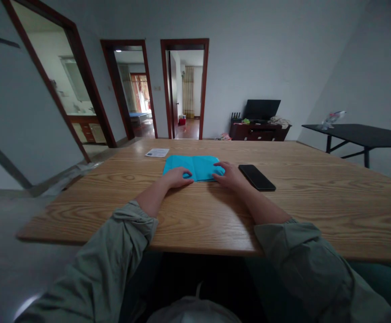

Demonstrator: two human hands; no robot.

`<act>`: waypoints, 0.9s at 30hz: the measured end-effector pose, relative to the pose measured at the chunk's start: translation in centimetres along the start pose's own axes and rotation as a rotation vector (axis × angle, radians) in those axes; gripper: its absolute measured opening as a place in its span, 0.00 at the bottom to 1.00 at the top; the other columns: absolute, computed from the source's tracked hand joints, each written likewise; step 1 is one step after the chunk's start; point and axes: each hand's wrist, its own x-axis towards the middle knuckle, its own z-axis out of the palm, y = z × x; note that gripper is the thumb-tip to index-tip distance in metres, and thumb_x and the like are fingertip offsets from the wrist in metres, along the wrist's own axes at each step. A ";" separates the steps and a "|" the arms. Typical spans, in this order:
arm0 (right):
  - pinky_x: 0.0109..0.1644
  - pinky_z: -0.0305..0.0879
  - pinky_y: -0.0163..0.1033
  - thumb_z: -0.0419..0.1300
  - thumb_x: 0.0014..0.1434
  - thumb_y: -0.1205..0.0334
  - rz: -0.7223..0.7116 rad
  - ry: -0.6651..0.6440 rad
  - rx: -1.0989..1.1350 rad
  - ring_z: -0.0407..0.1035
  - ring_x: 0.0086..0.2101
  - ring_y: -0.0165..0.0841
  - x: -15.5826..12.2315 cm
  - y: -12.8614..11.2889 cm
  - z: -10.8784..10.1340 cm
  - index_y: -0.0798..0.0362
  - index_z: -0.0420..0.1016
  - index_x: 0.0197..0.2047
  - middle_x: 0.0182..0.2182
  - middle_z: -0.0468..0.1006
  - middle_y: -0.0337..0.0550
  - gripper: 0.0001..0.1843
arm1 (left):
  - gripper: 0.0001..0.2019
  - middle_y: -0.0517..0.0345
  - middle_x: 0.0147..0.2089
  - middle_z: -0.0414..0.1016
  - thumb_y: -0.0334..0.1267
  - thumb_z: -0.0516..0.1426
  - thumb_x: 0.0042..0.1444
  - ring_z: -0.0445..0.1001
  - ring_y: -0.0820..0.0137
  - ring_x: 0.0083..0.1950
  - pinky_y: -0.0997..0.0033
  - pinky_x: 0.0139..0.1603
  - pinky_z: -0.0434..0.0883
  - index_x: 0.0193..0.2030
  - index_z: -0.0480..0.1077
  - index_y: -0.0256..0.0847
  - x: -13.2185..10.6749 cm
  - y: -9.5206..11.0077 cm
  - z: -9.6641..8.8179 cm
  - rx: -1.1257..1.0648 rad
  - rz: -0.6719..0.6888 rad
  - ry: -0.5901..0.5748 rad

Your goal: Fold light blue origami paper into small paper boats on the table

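Note:
A turquoise folded sheet (pixel 195 165) lies flat on the wooden table (pixel 310 197) in front of me. My left hand (pixel 177 177) rests on its near left edge, fingers curled and pressing down on the sheet. My right hand (pixel 231 175) lies on its near right corner, fingers stretched flat over the sheet. Both forearms reach out of rolled grey-green sleeves.
A black phone (pixel 256 177) lies just right of my right hand. A small white printed card (pixel 157 152) sits beyond the sheet at its left. A black side table (pixel 363 134) stands at the right, a dark cabinet with a screen (pixel 259 128) by the far wall.

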 end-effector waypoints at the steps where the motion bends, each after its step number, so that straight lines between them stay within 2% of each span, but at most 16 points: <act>1: 0.56 0.57 0.43 0.60 0.52 0.53 -0.005 -0.010 -0.011 0.64 0.51 0.40 0.0 0.0 0.0 0.50 0.70 0.54 0.51 0.71 0.48 0.25 | 0.23 0.58 0.54 0.71 0.57 0.54 0.51 0.68 0.64 0.54 0.70 0.54 0.64 0.49 0.72 0.49 0.0 0.0 0.0 -0.001 0.001 0.003; 8: 0.56 0.56 0.45 0.61 0.50 0.54 -0.006 -0.136 -0.102 0.64 0.51 0.43 -0.3 0.1 0.4 0.50 0.68 0.55 0.53 0.69 0.50 0.28 | 0.23 0.59 0.54 0.71 0.57 0.55 0.50 0.68 0.64 0.54 0.70 0.54 0.64 0.49 0.72 0.49 -0.1 0.1 0.0 -0.023 -0.004 -0.004; 12: 0.56 0.56 0.46 0.59 0.53 0.55 -0.002 -0.148 -0.098 0.64 0.52 0.43 -0.4 0.1 0.6 0.51 0.68 0.55 0.53 0.69 0.51 0.26 | 0.23 0.59 0.54 0.71 0.57 0.55 0.50 0.68 0.64 0.54 0.70 0.55 0.64 0.49 0.72 0.50 -0.1 0.1 0.0 -0.022 -0.013 -0.013; 20: 0.58 0.53 0.45 0.53 0.60 0.48 -0.049 0.015 -0.101 0.61 0.54 0.40 -0.2 -0.4 0.6 0.50 0.70 0.53 0.54 0.69 0.50 0.22 | 0.23 0.59 0.54 0.71 0.56 0.55 0.51 0.68 0.63 0.55 0.70 0.55 0.64 0.50 0.72 0.49 -0.2 0.5 -0.4 -0.028 -0.005 -0.024; 27: 0.57 0.55 0.43 0.49 0.63 0.53 -0.122 0.077 -0.105 0.64 0.50 0.38 0.2 -0.5 0.3 0.49 0.77 0.46 0.50 0.73 0.46 0.18 | 0.25 0.57 0.54 0.71 0.58 0.55 0.50 0.69 0.62 0.54 0.68 0.53 0.65 0.51 0.70 0.49 0.0 0.7 0.0 -0.002 -0.003 0.029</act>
